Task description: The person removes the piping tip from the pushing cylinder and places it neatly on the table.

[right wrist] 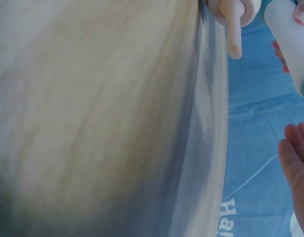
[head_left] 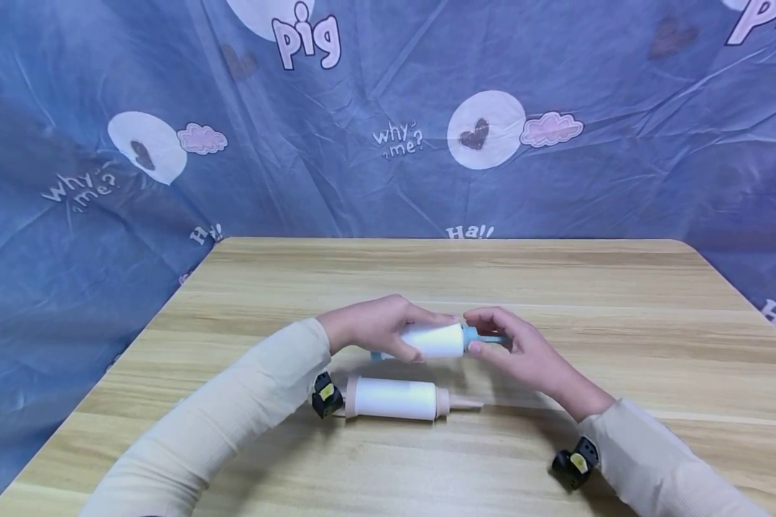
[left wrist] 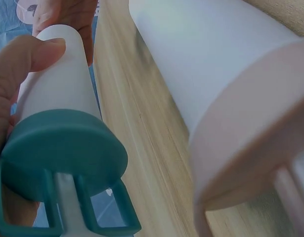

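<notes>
Above the tabletop [head_left: 621,323]: blue-ended pump [head_left: 435,342], held sideways, nozzle [head_left: 491,339] pointing right.
Left hand [head_left: 383,327]: fingers grasping this pump.
Right hand [head_left: 524,352]: fingers curved about the nozzle; cannot tell whether pinching.
Pink-ended pump [head_left: 394,399]: resting on the tabletop alongside.
Nozzle end: seemingly being handled; next move likely needs steady left hold.

The place is looking like a screened-off recording corner. A creased blue sheet [head_left: 349,194] with white lettering and pink clouds is hanging behind and beside a pale wood-grain tabletop [head_left: 556,276], hiding what kind of room is surrounding it; boxy black wrist cameras [head_left: 326,395] are showing above the tabletop.
</notes>
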`<state>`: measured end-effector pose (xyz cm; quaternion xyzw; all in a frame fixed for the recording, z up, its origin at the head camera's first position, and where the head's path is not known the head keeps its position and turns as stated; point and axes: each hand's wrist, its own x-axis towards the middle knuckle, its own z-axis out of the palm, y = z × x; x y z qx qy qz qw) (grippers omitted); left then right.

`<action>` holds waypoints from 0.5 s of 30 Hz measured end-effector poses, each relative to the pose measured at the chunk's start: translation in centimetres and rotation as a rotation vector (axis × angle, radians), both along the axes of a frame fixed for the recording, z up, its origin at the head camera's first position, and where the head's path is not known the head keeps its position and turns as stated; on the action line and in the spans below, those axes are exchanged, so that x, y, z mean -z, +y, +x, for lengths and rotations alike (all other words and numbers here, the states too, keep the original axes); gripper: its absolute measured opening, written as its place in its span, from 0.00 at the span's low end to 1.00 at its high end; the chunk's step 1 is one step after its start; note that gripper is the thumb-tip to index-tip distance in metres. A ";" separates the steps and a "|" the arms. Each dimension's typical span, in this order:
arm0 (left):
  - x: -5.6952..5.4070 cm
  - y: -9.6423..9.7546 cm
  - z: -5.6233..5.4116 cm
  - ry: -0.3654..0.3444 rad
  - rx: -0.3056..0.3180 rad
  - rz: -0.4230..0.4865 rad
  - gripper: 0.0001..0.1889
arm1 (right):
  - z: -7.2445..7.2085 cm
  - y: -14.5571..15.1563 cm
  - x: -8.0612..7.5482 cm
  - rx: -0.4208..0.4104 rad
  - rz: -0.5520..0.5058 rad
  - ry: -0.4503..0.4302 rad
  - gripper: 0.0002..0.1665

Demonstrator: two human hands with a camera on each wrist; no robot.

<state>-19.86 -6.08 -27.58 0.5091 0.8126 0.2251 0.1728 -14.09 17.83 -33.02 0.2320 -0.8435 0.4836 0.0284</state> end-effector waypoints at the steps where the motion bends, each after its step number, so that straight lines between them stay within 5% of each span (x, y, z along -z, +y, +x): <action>1: 0.0 0.0 0.0 0.002 -0.001 -0.004 0.34 | 0.0 0.0 0.0 -0.006 0.003 -0.003 0.20; 8: 0.0 0.0 0.3 0.018 -0.005 -0.035 0.34 | -0.2 0.1 0.2 -0.032 0.052 -0.074 0.19; 15: 0.0 -0.1 0.3 0.028 0.022 -0.027 0.34 | -0.2 0.2 0.1 -0.154 -0.038 -0.192 0.20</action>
